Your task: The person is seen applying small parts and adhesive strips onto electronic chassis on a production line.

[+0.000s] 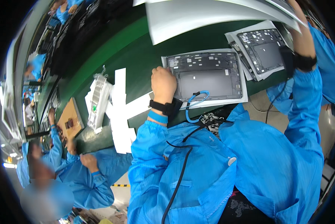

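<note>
Dark grey tablet shell in centre of frame, lying on pale sheet on green table. Left hand at shell's left edge, fingers curled, close together; whether they clamp edge, cannot tell. Right hand at upper right, beside raised white sheets; fingertips out of sight, so spread and hold cannot be told. Second shell below those sheets, upper right. Blue coiled cord over first shell's lower edge.
</note>
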`<action>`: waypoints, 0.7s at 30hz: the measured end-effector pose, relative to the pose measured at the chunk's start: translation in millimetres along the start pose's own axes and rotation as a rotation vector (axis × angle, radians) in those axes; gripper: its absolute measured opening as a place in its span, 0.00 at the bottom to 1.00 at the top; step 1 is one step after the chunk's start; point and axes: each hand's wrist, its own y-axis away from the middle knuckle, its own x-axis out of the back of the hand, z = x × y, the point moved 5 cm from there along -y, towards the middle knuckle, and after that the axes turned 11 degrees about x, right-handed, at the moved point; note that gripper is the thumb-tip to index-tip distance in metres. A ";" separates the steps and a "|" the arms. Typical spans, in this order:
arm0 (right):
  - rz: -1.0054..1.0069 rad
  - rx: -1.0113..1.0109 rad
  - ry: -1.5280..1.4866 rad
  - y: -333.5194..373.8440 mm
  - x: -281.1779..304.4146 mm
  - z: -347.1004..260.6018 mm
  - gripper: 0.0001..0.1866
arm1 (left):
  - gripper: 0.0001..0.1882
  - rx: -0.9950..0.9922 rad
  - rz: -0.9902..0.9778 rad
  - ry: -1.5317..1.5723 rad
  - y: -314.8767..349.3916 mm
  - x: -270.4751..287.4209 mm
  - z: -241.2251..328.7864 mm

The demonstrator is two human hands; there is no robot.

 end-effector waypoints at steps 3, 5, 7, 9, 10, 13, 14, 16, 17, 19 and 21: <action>0.033 0.280 0.586 34.1 47.1 -14.7 0.22 | 0.13 -0.005 -0.021 0.013 -8.1 4.0 -4.0; 0.018 0.225 0.685 51.1 68.5 -13.5 0.26 | 0.14 0.010 -0.075 0.091 -27.8 21.4 0.9; 0.083 0.183 0.697 66.4 75.6 -14.9 0.27 | 0.15 -0.055 -0.053 0.093 -65.7 59.7 2.7; 0.151 0.133 0.569 85.0 97.2 1.3 0.27 | 0.14 -0.157 0.076 0.104 -109.0 108.5 2.3; 0.183 0.134 0.512 96.4 103.6 9.4 0.28 | 0.13 -0.251 0.189 0.052 -138.1 127.5 -10.5; 0.267 0.008 0.490 125.7 68.8 -2.9 0.26 | 0.14 -0.164 0.372 -0.007 -228.3 175.4 -75.4; 0.281 -0.045 0.551 135.8 60.4 -7.5 0.26 | 0.13 -0.300 0.446 -0.196 -259.8 176.5 -98.6; 0.278 -0.107 0.506 148.5 37.8 0.4 0.26 | 0.11 -0.489 0.621 -0.748 -350.5 161.8 -221.9; 0.306 -0.134 0.458 148.7 18.2 -1.7 0.25 | 0.10 -0.460 0.538 -0.950 -383.2 136.8 -251.2; 0.534 -0.426 0.014 145.1 2.6 14.4 0.24 | 0.10 -0.386 0.402 -1.091 -432.0 104.0 -331.6; 0.663 -0.730 -0.442 129.3 -20.2 23.9 0.22 | 0.14 -0.189 0.440 -0.977 -457.1 141.1 -456.2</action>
